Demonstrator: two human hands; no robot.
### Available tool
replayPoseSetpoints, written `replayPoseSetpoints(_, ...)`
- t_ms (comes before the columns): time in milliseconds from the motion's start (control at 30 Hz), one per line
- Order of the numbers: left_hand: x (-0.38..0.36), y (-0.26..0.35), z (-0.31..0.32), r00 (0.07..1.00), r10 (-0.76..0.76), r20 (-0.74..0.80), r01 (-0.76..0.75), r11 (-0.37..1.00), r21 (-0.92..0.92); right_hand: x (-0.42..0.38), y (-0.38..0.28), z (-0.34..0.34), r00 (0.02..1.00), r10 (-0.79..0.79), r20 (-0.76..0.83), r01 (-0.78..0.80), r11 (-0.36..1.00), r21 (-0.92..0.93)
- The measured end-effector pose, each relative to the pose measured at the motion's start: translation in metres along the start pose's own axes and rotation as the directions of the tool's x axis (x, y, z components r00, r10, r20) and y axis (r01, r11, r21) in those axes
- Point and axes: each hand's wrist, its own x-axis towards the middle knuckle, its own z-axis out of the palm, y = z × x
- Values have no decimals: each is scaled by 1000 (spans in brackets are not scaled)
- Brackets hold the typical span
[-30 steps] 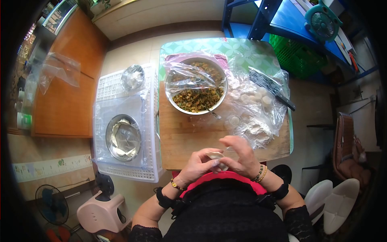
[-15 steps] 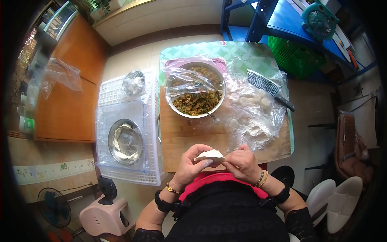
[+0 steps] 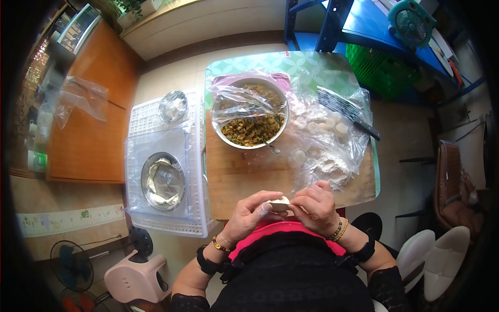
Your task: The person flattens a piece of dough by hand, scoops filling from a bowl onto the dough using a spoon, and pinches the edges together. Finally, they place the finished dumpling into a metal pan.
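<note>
Both hands meet at the near edge of the wooden bench (image 3: 244, 179), just in front of the person's body, with a pale dumpling (image 3: 279, 203) pinched between them. The left hand (image 3: 248, 214) cups it from below, fingers curled under so the soft dough has a bed. The right hand (image 3: 315, 207) closes over the right end, fingertips pressed together on the rim, which looks like the grip for sealing an edge. Neither hand is spread; each is closed on the dumpling.

The things around sit within easy reach. Beyond the hands stands a metal bowl of chopped filling (image 3: 251, 120), half under plastic film, with a spoon (image 3: 270, 147) leaning out toward the person. To its right, on a plastic sheet, lie small rounds of dough (image 3: 326, 125) and a heap of flour (image 3: 328, 169), presumably to keep them from sticking. On the left, a white crate (image 3: 156, 221) carries a round metal dish (image 3: 163, 181) holding pale folded pieces.
</note>
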Motion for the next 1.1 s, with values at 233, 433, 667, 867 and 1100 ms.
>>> replayPoseSetpoints(233, -5, -5, 3, 995, -90, 32, 88, 994, 62, -15, -3, -1, 999, 37, 33, -40, 992, 119)
replayPoseSetpoints(433, -4, -9, 14, 981, -184, 57, 178, 979, 101, -28, 1, -7, 996, -60, 68, 55, 996, 63)
replayPoseSetpoints(667, -4, -18, 16, 962, -242, 124, 236, 970, 67, -40, 1, -6, 994, -70, 81, 61, 992, 106)
replayPoseSetpoints(867, -5, -21, 20, 945, -298, 137, 290, 954, 76, -35, -10, -10, 994, -1, 108, -6, 997, 72)
replayPoseSetpoints(1100, -7, -28, 16, 927, -332, 174, 317, 942, 107, -42, -6, -1, 985, -80, 153, 67, 994, 88)
